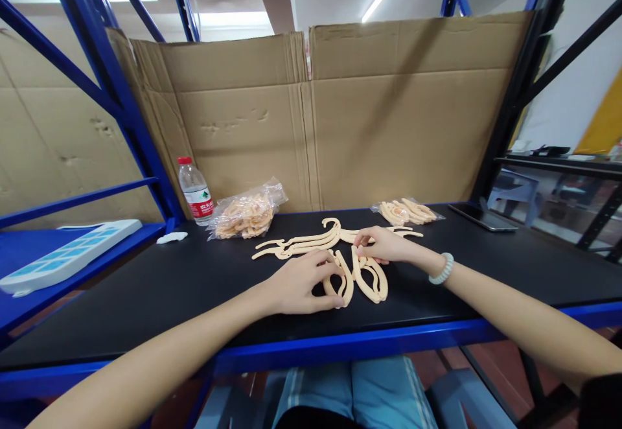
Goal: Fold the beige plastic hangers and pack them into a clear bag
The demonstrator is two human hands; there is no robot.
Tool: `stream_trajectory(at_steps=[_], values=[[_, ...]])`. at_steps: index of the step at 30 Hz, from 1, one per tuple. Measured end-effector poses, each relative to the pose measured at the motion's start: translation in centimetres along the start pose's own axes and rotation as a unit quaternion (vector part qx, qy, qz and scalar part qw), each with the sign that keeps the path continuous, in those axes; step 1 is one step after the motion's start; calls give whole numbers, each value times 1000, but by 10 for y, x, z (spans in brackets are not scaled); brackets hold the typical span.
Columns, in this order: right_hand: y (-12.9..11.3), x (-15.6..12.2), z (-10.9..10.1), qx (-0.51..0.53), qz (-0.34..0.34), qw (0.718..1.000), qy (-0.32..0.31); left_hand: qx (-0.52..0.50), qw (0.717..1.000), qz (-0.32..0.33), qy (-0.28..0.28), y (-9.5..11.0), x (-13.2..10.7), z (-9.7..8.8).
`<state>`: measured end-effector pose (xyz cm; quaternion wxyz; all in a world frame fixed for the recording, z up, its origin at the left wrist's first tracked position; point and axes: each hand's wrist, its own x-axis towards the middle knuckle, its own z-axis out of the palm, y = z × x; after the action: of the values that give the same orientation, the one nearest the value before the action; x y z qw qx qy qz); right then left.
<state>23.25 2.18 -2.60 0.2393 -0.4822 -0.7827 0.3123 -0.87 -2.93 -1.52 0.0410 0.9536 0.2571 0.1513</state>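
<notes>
Several peach plastic hanger pieces lie on the black tabletop. My left hand rests on the table with its fingers curled round a looped piece. My right hand, a pale bead bracelet on its wrist, pinches the top of a second looped piece beside the first. Behind both hands lies a flat pile of long hanger arms with a hook at its top.
A clear bag of peach parts and a water bottle stand at the back left, a smaller bag at the back right. A phone lies far right. Cardboard sheets wall the back. A white-blue tray sits left.
</notes>
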Motion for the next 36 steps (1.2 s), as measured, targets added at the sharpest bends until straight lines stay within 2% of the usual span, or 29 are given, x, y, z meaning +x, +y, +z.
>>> stream_trajectory(at_steps=[4, 6, 8, 10, 12, 15, 18, 20, 24, 28, 31, 36], values=[[11, 6, -23, -135, -50, 984, 102, 62, 994, -73, 53, -11, 2, -7], [21, 9, -40, -179, -62, 975, 120, 123, 981, -134, 71, -24, 1, -11], [32, 10, -55, -212, -69, 971, 84, 175, 964, -188, 64, -38, 0, -12], [41, 11, -62, -235, -75, 968, 41, 189, 956, -221, 29, -50, -1, -11], [45, 12, -61, -243, -70, 967, 12, 190, 952, -241, 1, -56, 0, -10], [45, 13, -52, -244, -40, 969, -17, 195, 949, -246, -10, -55, 1, -8], [40, 13, -48, -259, -29, 965, -22, 217, 948, -232, -13, -52, 2, -7], [35, 12, -51, -288, -45, 956, 5, 240, 942, -233, -5, -51, 1, -8], [24, 4, -61, -341, -69, 927, 138, 289, 921, -254, 62, -49, -1, -17], [18, -2, -64, -353, -95, 895, 254, 282, 912, -232, 187, -46, -1, -24], [19, -2, -62, -392, -122, 867, 282, 208, 923, -208, 247, -48, -1, -19], [19, 0, -58, -421, -131, 853, 280, 122, 934, -161, 293, -60, 0, -7]])
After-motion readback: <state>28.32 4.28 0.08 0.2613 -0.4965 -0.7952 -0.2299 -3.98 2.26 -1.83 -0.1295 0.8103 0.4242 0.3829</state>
